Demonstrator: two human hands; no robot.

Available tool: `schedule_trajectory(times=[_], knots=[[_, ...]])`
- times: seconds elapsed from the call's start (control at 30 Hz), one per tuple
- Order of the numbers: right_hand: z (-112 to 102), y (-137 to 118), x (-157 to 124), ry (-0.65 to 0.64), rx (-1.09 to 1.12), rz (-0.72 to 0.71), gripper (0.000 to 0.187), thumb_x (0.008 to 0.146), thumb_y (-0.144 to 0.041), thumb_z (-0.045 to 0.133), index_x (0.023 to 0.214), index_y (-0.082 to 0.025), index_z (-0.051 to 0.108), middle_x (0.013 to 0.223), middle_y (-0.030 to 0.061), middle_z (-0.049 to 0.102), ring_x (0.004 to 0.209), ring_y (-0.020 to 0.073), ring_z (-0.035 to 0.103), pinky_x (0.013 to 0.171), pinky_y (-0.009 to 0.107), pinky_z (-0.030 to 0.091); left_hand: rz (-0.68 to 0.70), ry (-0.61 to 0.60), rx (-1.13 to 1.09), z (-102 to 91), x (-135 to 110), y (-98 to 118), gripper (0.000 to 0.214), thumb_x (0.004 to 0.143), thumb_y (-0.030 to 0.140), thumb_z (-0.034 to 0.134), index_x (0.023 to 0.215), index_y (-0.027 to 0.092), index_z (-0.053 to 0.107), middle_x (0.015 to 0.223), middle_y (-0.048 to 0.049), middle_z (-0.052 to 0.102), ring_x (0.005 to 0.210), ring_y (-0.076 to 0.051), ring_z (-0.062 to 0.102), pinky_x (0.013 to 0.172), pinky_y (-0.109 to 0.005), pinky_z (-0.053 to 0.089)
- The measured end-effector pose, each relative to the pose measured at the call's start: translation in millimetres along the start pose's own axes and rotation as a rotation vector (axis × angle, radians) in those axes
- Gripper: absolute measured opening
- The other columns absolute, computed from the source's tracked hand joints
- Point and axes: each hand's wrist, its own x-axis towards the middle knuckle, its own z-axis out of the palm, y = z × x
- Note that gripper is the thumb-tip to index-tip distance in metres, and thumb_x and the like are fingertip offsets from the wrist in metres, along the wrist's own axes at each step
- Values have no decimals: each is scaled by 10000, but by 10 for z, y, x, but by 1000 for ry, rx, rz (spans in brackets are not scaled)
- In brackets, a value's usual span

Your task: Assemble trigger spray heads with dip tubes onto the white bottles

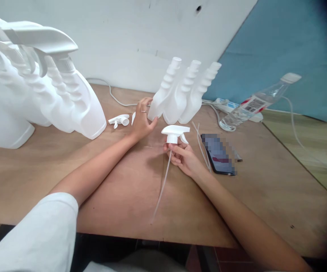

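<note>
My right hand [182, 156] is closed round the neck of a white trigger sprayer head [175, 133], whose thin dip tube [162, 187] hangs down towards me over the wooden table [67, 177]. My left hand [141, 121] reaches forward with fingers spread, its fingertips touching the base of the nearest of three empty white bottles [163, 100] that stand in a row. A second loose sprayer head [119, 121] lies just left of that hand.
Several capped white spray bottles [53, 98] crowd the left of the table. A phone [218, 154], loose tubes [201, 141] and a pen lie right of my hands. A clear water bottle [254, 104] lies beside a power strip [225, 104]. White wall behind.
</note>
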Motion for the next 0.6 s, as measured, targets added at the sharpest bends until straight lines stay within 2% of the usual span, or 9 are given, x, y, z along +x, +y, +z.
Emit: schedule_trajectory(times=[0.1, 0.2, 0.27, 0.3, 0.43, 0.53, 0.6], knots=[[-40, 9, -6, -52, 21, 29, 282, 748, -288, 732, 964, -164, 598, 720, 8, 621, 378, 21, 369, 322, 151, 162, -34, -15, -24, 92, 54, -81, 662, 783, 240, 642, 1351, 180, 308, 1320, -154, 457, 1163, -270, 490, 977, -407, 415], [-65, -6, -5, -82, 62, 57, 271, 766, -281, 709, 981, -159, 598, 644, -12, 581, 382, 36, 385, 326, 152, 172, -83, 11, -72, 86, 34, -54, 592, 832, 325, 614, 1332, 212, 318, 1202, -114, 530, 956, -225, 581, 862, -384, 472], [-63, -22, -3, -84, 85, 57, 260, 766, -271, 704, 975, -154, 600, 636, -15, 567, 394, 37, 385, 335, 154, 178, -101, 54, -70, 66, 7, -21, 541, 852, 409, 598, 1293, 220, 348, 1109, -99, 539, 817, -196, 575, 767, -367, 481], [-59, -30, -3, -85, 93, 55, 255, 765, -267, 703, 969, -151, 602, 635, -16, 560, 400, 37, 383, 341, 156, 180, -102, 65, -68, 58, -2, -14, 541, 853, 448, 594, 1282, 220, 356, 1101, -102, 531, 812, -195, 567, 754, -366, 479], [-39, -40, 1, -86, 90, 53, 241, 759, -255, 702, 951, -143, 611, 640, -11, 547, 438, 48, 387, 364, 170, 192, -74, 5, -115, 41, 68, -118, 667, 842, 546, 599, 1344, 230, 295, 1310, -149, 437, 1099, -252, 523, 913, -400, 448], [-39, -30, 4, -86, 80, 33, 248, 763, -244, 700, 973, -147, 609, 654, -11, 546, 446, 48, 371, 372, 178, 180, -70, -113, -229, 29, 261, -321, 870, 768, 607, 673, 1406, 259, 195, 1483, -164, 241, 1330, -320, 341, 1053, -466, 345], [-48, -20, 2, -87, 76, 31, 305, 762, -235, 705, 1036, -159, 596, 658, -21, 541, 425, 35, 333, 371, 179, 154, -112, -188, -328, 51, 413, -458, 967, 726, 636, 701, 1429, 284, 139, 1517, -161, 167, 1393, -363, 230, 1090, -519, 286]])
